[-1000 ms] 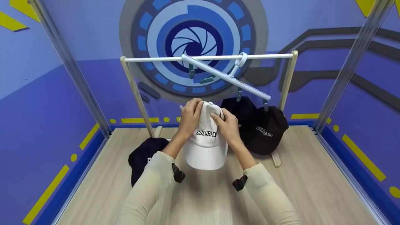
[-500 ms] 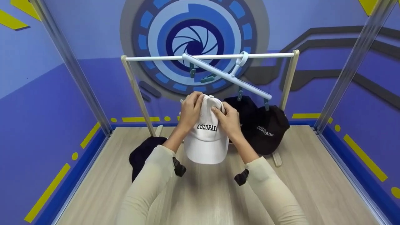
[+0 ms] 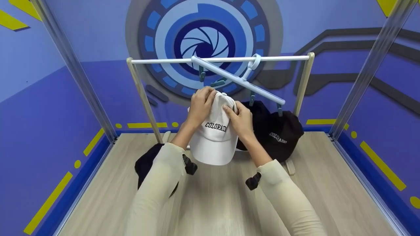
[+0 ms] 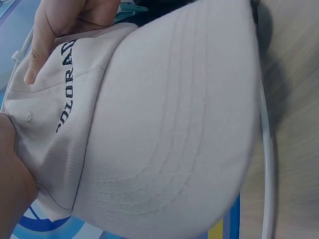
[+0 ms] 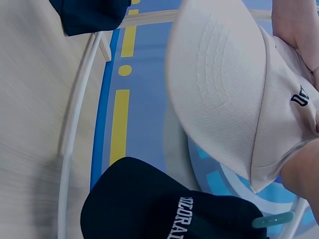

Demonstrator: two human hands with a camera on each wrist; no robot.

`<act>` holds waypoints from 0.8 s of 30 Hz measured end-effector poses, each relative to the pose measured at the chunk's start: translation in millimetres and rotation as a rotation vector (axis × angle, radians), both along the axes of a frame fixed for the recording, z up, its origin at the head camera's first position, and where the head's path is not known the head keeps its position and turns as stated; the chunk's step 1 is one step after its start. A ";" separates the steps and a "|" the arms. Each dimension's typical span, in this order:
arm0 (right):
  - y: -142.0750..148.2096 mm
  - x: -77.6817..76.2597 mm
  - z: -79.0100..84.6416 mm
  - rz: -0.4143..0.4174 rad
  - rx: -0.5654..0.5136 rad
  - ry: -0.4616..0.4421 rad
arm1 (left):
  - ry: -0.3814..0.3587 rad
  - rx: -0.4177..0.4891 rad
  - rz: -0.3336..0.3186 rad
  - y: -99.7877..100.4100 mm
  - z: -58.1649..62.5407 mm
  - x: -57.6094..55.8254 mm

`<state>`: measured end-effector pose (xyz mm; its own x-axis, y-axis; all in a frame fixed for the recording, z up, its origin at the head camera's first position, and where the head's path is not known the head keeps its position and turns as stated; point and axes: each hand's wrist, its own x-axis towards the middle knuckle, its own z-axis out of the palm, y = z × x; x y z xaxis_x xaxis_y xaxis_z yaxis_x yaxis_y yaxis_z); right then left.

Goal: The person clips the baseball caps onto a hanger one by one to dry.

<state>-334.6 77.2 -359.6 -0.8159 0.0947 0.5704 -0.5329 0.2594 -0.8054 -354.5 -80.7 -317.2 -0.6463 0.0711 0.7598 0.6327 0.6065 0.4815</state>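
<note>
A white baseball cap [image 3: 214, 139] with dark "COLORADO" lettering hangs brim-down between both hands, held up off the table. My left hand [image 3: 200, 106] grips the crown's left side. On the other side my right hand [image 3: 242, 121] pinches the crown, its thumb lying across the front. Just above the cap are green clips [image 3: 202, 73] on a white hanger [image 3: 238, 80], which tilts down to the right. Two dark caps hang at the hanger's right end, the nearer a dark brown cap [image 3: 283, 137] and the other a black cap [image 3: 257, 114], partly hidden behind my right hand.
The hanger hooks onto the white bar [image 3: 164, 61] of a wooden-legged rack. A dark navy cap [image 3: 147, 160] lies on the wooden table [image 3: 216, 203] at the left, partly under my left sleeve. Blue patterned walls [image 3: 98, 88] enclose the back and sides.
Both hands have raised the white cap upward, bringing its top near the hanger's clips. The hanger, rack and dark caps stay in place.
</note>
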 end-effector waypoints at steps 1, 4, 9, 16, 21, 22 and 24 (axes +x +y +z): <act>0.0 -0.5 -0.3 0.001 -0.005 0.001 | -0.004 -0.002 -0.002 0.5 0.9 -0.4; -0.3 -2.7 -2.5 0.000 -0.018 0.002 | -0.042 0.001 -0.006 1.4 3.6 -1.4; -1.1 -2.2 -2.6 0.010 -0.060 0.009 | -0.093 0.000 -0.007 3.5 11.4 -2.1; 4.3 -10.0 -7.5 0.001 -0.061 0.000 | 0.011 0.003 -0.011 10.1 18.2 -3.0; 7.4 -12.0 -11.5 -0.031 -0.040 -0.003 | -0.007 -0.001 -0.001 18.0 23.2 -3.7; 7.6 -11.8 -12.3 -0.032 -0.041 -0.003 | -0.033 -0.005 0.009 19.8 24.2 -4.1; 8.3 -11.6 -14.4 -0.036 -0.040 -0.005 | -0.091 -0.021 0.037 23.4 26.2 -5.7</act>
